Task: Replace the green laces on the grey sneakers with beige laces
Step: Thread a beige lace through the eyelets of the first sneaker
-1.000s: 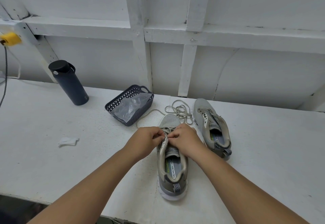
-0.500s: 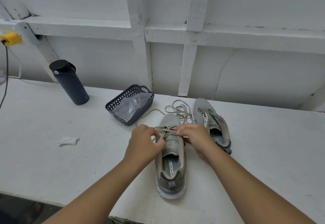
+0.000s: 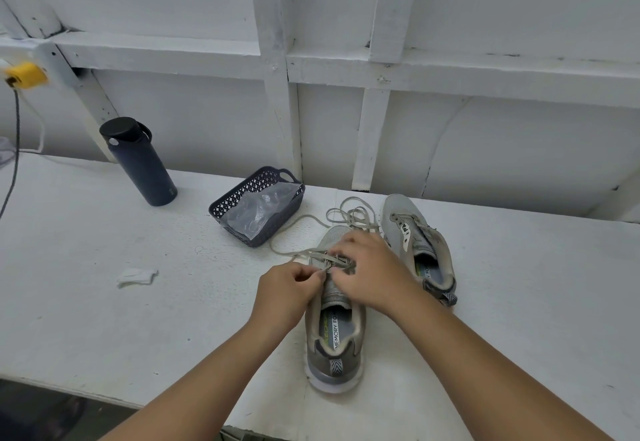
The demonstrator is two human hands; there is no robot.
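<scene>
1. The table [image 3: 86, 302] is white and carries everything; a white panelled wall stands behind it.
2. The near sneaker [image 3: 334, 347] lies heel toward the person, toe away. The far sneaker [image 3: 420, 250] lies just beside it on the right, with no lace that I can make out in its eyelets.
3. The left hand [image 3: 289, 293] has its fingers curled, pinching the lace [image 3: 301, 254] at the left eyelets of the near sneaker.
4. The right hand [image 3: 372, 272] lies over the tongue with fingers bent down onto the crossing; it seems to hold the lace there, though the fingertips are partly hidden.
5. Judged step: threading the beige lace through the lower eyelets. To do it well, keep the lace flat and untwisted, draw both ends to even length, and hold the sneaker steady while pulling.
6. The bottle [image 3: 143, 163] stands upright, well apart at far left.
7. The basket [image 3: 221, 210] sits near the toe and holds a clear bag [image 3: 258, 208]. Neither blocks the hands.
8. The loose lace tail [image 3: 353, 213] lies looped between the two toes, one strand running past the basket; it could snag there or knot when pulled.
9. A scrap of paper [image 3: 136, 276] lies well to the left, out of the way.
</scene>
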